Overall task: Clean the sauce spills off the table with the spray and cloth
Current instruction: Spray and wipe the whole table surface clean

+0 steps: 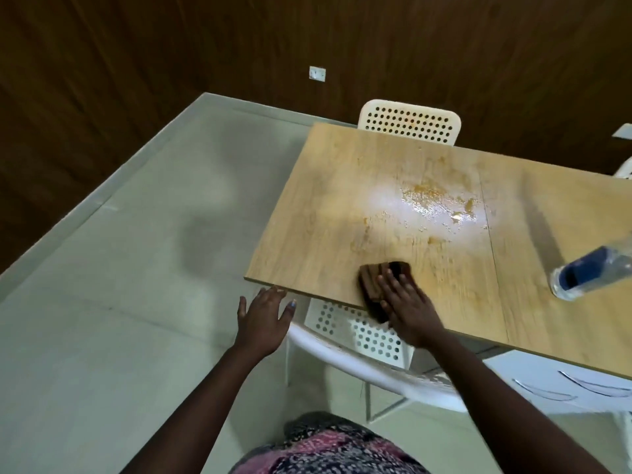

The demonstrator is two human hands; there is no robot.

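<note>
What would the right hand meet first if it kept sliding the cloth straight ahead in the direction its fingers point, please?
Probably the sauce spill streaked just beyond the cloth. The right hand points up and slightly left across the table, though the exact line is hard to judge.

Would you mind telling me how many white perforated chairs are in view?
2 for certain: one chair at the table's far side, another chair tucked under the near edge. A white sliver at the right edge may be a third.
</note>
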